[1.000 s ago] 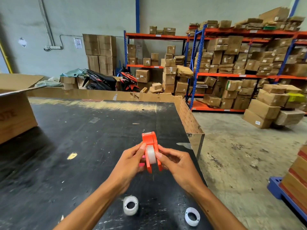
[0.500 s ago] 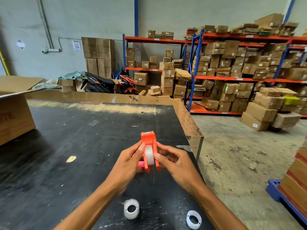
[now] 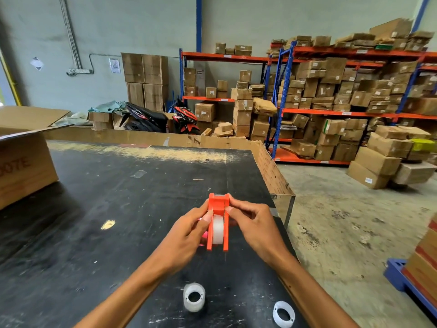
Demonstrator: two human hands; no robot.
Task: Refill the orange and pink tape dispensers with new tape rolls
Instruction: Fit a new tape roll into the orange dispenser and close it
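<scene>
- Orange tape dispenser (image 3: 218,221): held above the black table (image 3: 94,221), near its right edge, upright with the cutter end away from the person.
- Tape roll (image 3: 217,229), whitish: seated between the dispenser's two orange side walls, its outer band facing the camera.
- Left hand (image 3: 186,235): grip closed on the dispenser's left side; thumb tip lies at the top of the roll, against the left wall.
- Right hand (image 3: 255,223): grip closed on the dispenser's right side near its upper end; fingers curled, thumb tip against the right wall.
- Pink item (image 3: 203,235): only a sliver shows behind the left hand's fingers; it cannot be identified with certainty.
- Two white rolls lie flat on the table near its near edge: one (image 3: 194,297) below the hands, the other (image 3: 283,314) toward the near right corner. The two are apart from each other.
- Cardboard box (image 3: 23,166): stands at the table's left edge, flap open.
- Cardboard strip (image 3: 272,171): lines the far and right table edges.
</scene>
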